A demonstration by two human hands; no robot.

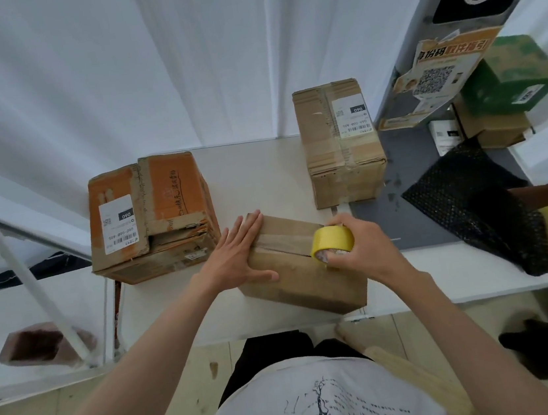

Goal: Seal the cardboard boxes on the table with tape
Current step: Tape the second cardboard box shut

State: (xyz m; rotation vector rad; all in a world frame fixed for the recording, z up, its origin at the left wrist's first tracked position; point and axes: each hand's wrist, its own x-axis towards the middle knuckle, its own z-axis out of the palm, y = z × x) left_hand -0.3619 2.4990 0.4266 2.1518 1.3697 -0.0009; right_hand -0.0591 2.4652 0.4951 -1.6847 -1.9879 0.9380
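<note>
A small plain cardboard box lies at the front middle of the white table. A strip of clear tape runs along its top seam. My left hand lies flat on the box's left end with straight fingers. My right hand grips a yellow tape roll that rests on the box's right end, at the seam. An orange-topped box with a white label stands to the left. A taller brown box with a label stands at the back right.
A dark grey mat covers the table's right part. On it lie a black bubble-wrap bag, a green box, a small brown box and a yellow-orange printed card. White curtains hang behind. A metal rack stands at the left.
</note>
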